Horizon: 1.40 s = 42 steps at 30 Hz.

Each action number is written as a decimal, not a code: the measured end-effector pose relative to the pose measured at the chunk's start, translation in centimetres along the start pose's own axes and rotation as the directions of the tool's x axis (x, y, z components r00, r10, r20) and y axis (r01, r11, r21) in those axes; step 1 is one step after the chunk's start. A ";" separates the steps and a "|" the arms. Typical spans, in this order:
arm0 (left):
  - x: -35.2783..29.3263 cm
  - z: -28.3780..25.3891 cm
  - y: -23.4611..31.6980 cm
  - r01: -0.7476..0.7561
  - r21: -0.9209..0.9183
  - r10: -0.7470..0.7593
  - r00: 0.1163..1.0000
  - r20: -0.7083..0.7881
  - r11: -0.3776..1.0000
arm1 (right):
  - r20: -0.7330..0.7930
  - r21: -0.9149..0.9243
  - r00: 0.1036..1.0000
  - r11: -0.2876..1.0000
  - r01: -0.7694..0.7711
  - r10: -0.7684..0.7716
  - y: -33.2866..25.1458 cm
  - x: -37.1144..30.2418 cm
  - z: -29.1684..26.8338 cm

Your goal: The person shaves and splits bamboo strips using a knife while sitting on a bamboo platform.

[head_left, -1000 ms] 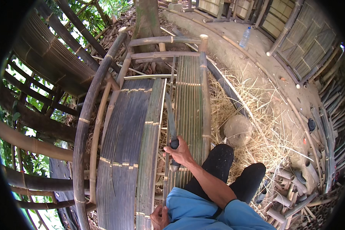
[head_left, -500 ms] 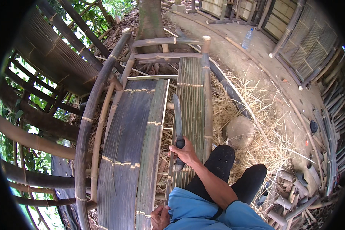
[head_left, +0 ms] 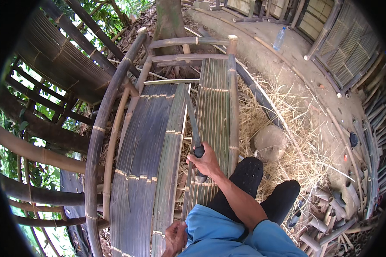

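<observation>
Gripping machete (head_left: 193, 124) w/ right hand (head_left: 206, 162), slat-gap edge.

The right hand (head_left: 206, 162) lay near the middle of the view, its fingers (head_left: 197, 165) wrapped tight around a dark handle, knuckles turned toward nine o'clock. Its bare forearm ran back toward five o'clock, the wrist nearly straight, the elbow bent above the thigh. The left hand (head_left: 176, 237) sat low at six o'clock, close against the body, fingers curled downward; what they gripped could not be made out. Both legs stretched out toward two o'clock.
</observation>
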State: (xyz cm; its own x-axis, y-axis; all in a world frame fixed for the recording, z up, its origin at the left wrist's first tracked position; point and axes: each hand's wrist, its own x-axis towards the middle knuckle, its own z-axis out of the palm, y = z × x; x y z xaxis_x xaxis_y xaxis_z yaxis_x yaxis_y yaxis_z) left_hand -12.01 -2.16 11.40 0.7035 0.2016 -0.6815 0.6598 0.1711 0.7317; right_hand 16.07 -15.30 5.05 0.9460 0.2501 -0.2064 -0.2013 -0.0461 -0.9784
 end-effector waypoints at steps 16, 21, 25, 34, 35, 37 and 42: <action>12.1 -1.2 -3.5 -0.400 0.875 0.677 0.726 0.120 0.274 | -0.104 0.032 0.982 0.988 -0.153 0.155 -0.3 -4.4 -6.5; 13.2 -1.7 -3.6 -0.290 0.955 0.698 0.672 0.249 -0.061 | -0.195 0.041 0.979 0.998 -0.056 0.063 -1.0 -6.4 -8.7; 13.4 -1.7 -4.6 -0.235 0.969 0.678 0.702 0.219 -0.069 | -0.199 0.067 0.978 0.997 -0.042 0.054 -1.4 -7.6 -9.1; 13.5 -1.4 -4.7 -0.262 0.962 0.741 0.631 0.230 -0.075 | -0.213 0.070 0.977 0.998 -0.001 0.015 -2.2 -10.2 -10.5; 12.8 -0.9 -4.3 -0.372 0.928 0.772 0.594 0.228 0.011 | -0.225 0.069 0.974 0.998 0.004 0.012 -2.1 -10.4 -10.9; 12.5 -1.4 -3.9 -0.558 0.819 0.823 0.524 0.221 0.135 | -0.237 0.076 0.971 0.997 0.016 0.002 -2.2 -10.9 -11.1; 10.8 0.4 1.0 -0.383 0.318 0.427 0.900 -0.082 0.868 | -0.277 0.097 0.961 0.994 0.052 -0.023 -2.3 -11.6 -11.9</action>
State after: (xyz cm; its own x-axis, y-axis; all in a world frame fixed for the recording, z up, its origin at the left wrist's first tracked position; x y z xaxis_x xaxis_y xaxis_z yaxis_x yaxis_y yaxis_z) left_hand -3.68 -0.23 4.75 0.8935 0.3341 -0.3000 0.3873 -0.2352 0.8915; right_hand 8.58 -29.58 9.64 0.9838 -0.0263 -0.1775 -0.1756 0.0614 -0.9825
